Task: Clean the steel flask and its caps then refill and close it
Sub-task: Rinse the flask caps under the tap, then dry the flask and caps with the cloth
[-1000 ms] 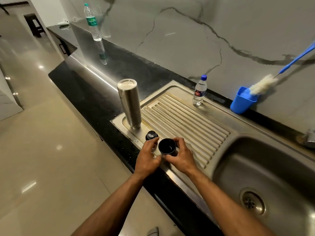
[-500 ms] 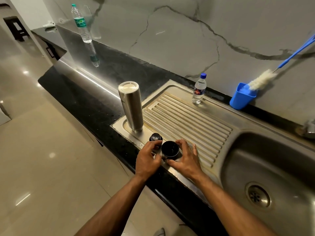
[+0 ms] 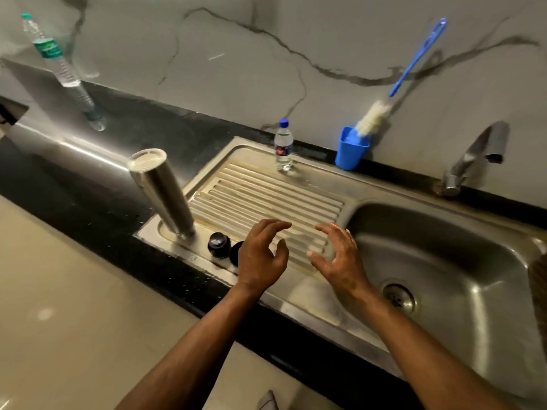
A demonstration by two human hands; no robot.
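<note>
Both your hands hang empty above the ribbed steel drainboard (image 3: 266, 199) of the sink unit, near its front edge. Your left hand (image 3: 260, 255) has its fingers curled and spread, thumb apart from them, gripping nothing. Your right hand (image 3: 337, 258) mirrors it just beside, palm turned inward, fingers apart, also gripping nothing; its outline is slightly blurred.

The tall cylindrical steel flask (image 3: 161, 192) stands upside down at the drainboard's front-left corner, its flat base up and its mouth down on the steel. Just to its right, along the front edge, sits the small round black inner cap (image 3: 219, 244). Next to that cap lies the black outer cap (image 3: 236, 253), mostly hidden behind your left hand, so you cannot tell which way it faces.

At the drainboard's back edge stands a small clear plastic water bottle with a blue lid (image 3: 283, 146). On the black stone counter's (image 3: 88, 202) back edge, against the marble wall, a blue plastic cup (image 3: 350, 150) holds a blue-handled bottle brush with white bristles (image 3: 376, 116), which leans on the wall. A larger clear bottle with a green label (image 3: 51, 51) stands at the counter's far-left back corner. The steel basin (image 3: 444, 261) lies to your right, with the steel tap (image 3: 476, 155) above its back rim.
</note>
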